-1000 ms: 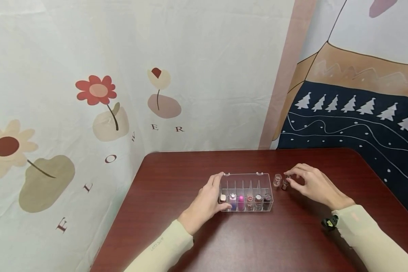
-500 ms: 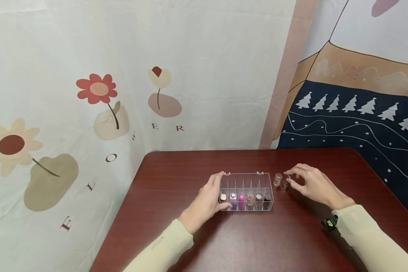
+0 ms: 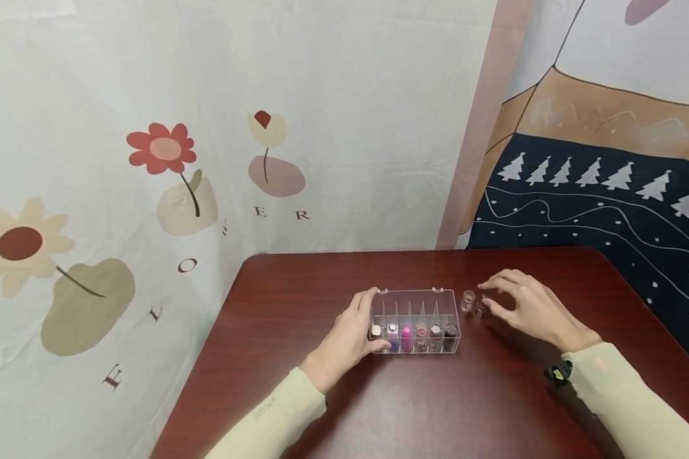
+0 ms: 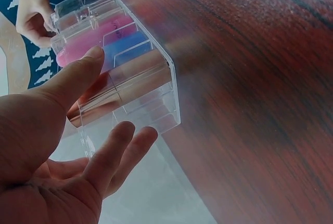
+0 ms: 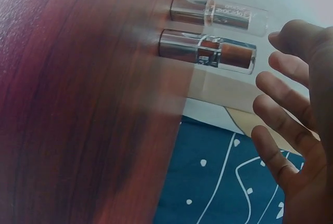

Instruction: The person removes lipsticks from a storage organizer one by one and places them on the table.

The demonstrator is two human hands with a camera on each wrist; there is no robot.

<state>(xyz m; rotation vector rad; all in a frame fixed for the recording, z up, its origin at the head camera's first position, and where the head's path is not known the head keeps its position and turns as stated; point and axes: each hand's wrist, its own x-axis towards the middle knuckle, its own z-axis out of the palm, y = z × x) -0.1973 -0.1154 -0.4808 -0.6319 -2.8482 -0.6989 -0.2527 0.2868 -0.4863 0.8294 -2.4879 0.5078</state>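
Note:
My left hand (image 3: pixel 347 341) grips the left end of a clear, divided plastic box (image 4: pixel 176 96), thumb across its front and fingers round the end and back. In its front row stand several lipsticks, among them a bright pink tube (image 3: pixel 406 340) and a blue one (image 4: pixel 125 51). Right of the box, two clear-capped lipstick tubes (image 3: pixel 467 302) (image 5: pixel 182 45) stand upright side by side on the table. My right hand (image 3: pixel 531 309) hovers at the right-hand tube, fingers apart and loosely bent; in the right wrist view a gap shows between the fingertips and both tubes.
The dark red wooden table (image 3: pixel 298 293) has its back edge against a pale wall cloth (image 3: pixel 350 127) printed with flowers. A navy cloth with white trees (image 3: pixel 597 204) hangs along the right side. The box's hinges (image 3: pixel 438 290) are at its upper back edge.
My right fingertips have parted from the right-hand tube and spread slightly, with the tube left standing. The left hand and the box have stayed in place.

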